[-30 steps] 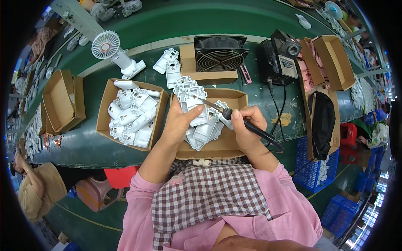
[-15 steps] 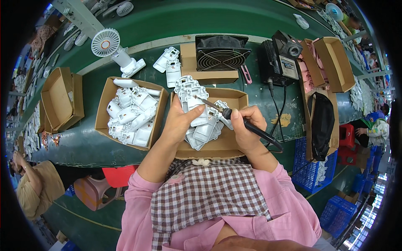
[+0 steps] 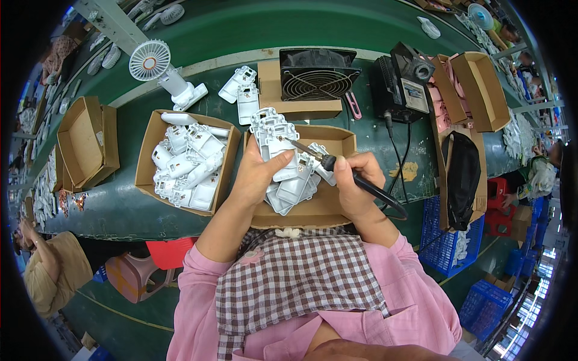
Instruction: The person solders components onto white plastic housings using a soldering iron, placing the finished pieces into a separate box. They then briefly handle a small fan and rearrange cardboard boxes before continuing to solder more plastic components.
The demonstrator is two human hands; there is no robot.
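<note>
My left hand (image 3: 257, 175) is closed on a small fanned stack of white plastic housings (image 3: 278, 133), its thumb lying across the front one. In my right hand (image 3: 360, 183) is a soldering iron (image 3: 367, 184), gripped by its black handle like a pen. The iron's tip points left and meets, or nearly meets, the front housing near its upper end. Below both hands, more white housings (image 3: 293, 191) lie in a shallow cardboard box (image 3: 340, 139). Another cardboard box (image 3: 144, 155) to the left is heaped with the same white parts (image 3: 191, 157).
A white handheld fan (image 3: 174, 81) stands at the back left, near two loose housings (image 3: 247, 103). Behind the box sits a black cooling fan (image 3: 319, 81); right of it are a pink cutter (image 3: 353, 106) and the black soldering station (image 3: 400, 90), its cable hanging near my right hand.
My hands, the housings and the iron stay almost where they were. The whole view shifts very slightly. At the far right, a person in the background has moved.
</note>
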